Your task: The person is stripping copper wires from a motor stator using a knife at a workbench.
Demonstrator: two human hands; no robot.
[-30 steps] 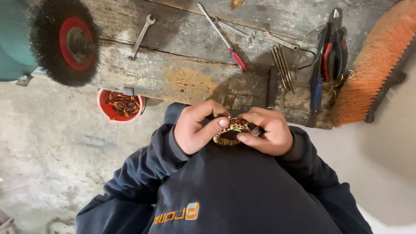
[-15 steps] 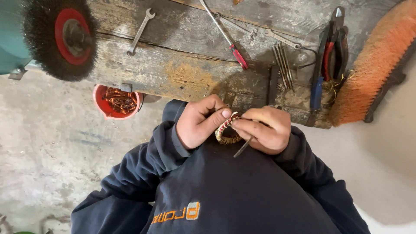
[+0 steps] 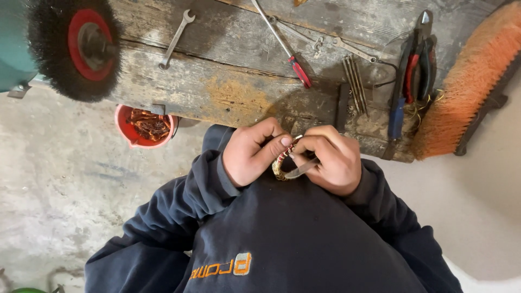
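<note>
My left hand (image 3: 251, 154) grips a small round wound coil (image 3: 281, 164) with copper wire and pale wrapping, held against my chest over a dark sweatshirt. My right hand (image 3: 332, 158) holds a thin metal blade (image 3: 302, 170) whose tip lies against the coil's lower edge. Both hands sit close together just in front of the worn wooden bench (image 3: 228, 92).
On the bench lie a spanner (image 3: 176, 38), a red-handled screwdriver (image 3: 286, 50), several thin rods (image 3: 355, 81), pliers (image 3: 412, 70) and an orange brush (image 3: 472, 81). A wire wheel (image 3: 76, 49) hangs at the left. A red tub of copper scrap (image 3: 145, 126) stands on the concrete floor.
The coil has turned on edge between my hands and the blade has come out against it. The view has drifted slightly right.
</note>
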